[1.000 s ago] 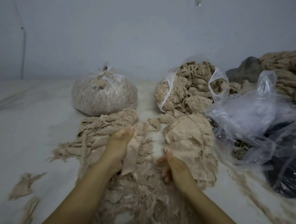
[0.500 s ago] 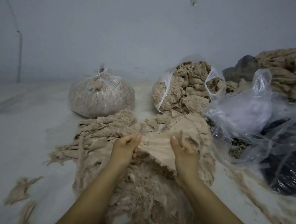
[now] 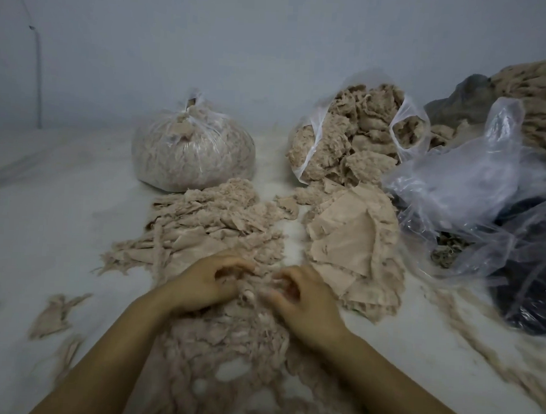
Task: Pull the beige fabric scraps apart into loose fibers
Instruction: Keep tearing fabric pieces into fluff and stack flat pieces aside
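My left hand (image 3: 203, 280) and my right hand (image 3: 301, 298) sit close together at the centre, fingers curled, each pinching a stretched, frayed beige scrap (image 3: 258, 285) between them. Below the hands lies a heap of loose beige fibers (image 3: 232, 347). A pile of torn beige strips (image 3: 207, 225) spreads out to the left behind my hands. A stack of flat beige fabric scraps (image 3: 352, 242) lies to the right.
A tied clear bag of fibers (image 3: 192, 148) stands at the back left, an open bag of beige scraps (image 3: 357, 138) at the back centre. Crumpled clear plastic (image 3: 475, 192) over dark material fills the right. Small scraps (image 3: 57, 315) lie on the white surface at left.
My hands have dropped lower and come closer together. The flat scrap that was stretched between them is now bunched and frayed in my fingers over the fiber heap.
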`<state>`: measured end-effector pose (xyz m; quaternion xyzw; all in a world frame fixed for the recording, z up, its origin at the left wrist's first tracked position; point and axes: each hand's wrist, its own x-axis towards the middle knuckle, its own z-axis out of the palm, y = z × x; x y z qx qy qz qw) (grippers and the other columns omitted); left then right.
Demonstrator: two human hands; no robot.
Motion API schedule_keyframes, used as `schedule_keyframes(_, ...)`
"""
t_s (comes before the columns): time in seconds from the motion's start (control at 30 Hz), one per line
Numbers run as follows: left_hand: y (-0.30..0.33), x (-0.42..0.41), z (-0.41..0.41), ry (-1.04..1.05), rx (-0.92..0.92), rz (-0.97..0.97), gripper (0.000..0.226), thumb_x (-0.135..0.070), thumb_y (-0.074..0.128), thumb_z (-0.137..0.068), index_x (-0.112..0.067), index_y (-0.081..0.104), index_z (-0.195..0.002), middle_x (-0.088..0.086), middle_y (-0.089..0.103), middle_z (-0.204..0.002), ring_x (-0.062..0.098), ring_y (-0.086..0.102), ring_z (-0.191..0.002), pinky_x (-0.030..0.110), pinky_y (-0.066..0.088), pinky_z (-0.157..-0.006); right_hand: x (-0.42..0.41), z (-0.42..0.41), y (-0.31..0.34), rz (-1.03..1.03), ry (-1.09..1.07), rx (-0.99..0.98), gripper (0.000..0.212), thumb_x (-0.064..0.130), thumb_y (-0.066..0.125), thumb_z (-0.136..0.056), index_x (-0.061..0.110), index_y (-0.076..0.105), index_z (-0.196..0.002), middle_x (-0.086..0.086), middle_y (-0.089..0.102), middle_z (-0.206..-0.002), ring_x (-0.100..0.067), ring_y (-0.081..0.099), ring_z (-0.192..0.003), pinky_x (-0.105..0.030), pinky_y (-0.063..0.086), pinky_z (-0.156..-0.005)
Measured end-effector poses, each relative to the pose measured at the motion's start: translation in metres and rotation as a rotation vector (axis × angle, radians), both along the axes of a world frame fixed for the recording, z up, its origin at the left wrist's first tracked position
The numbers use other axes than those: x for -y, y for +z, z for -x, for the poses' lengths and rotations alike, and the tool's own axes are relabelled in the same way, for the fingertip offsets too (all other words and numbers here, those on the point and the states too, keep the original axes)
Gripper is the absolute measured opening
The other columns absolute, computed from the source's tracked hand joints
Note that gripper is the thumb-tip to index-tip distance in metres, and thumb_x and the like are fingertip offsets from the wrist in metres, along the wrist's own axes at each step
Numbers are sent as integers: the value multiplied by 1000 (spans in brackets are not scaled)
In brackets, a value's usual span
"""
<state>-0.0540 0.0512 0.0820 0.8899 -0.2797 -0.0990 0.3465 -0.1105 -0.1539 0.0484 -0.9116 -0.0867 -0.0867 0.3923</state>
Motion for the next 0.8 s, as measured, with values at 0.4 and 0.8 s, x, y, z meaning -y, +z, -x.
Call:
schedule_keyframes(0.4,-12,-22,-6,570,211,180,12,-15,68,-83,-27,67,-82,-14,61,-94,5,52,-90,9,34,-71,3,-11,2,-504,-202,-36,28,27,49,-99,19,42,-73,6,41,-59,-8,39,-53,-30,34,-58)
schedule_keyframes(0.8,-7,-29,-1,659,76,451,37,5,42,-87,-14,66,-108,21,66,-98,43,61,-84,37,48,-69,24,36,-12,-279,27,-53,49,48,50,-86,24,28,-49,9,28,-43,-3,30,-41,-19,29,-48)
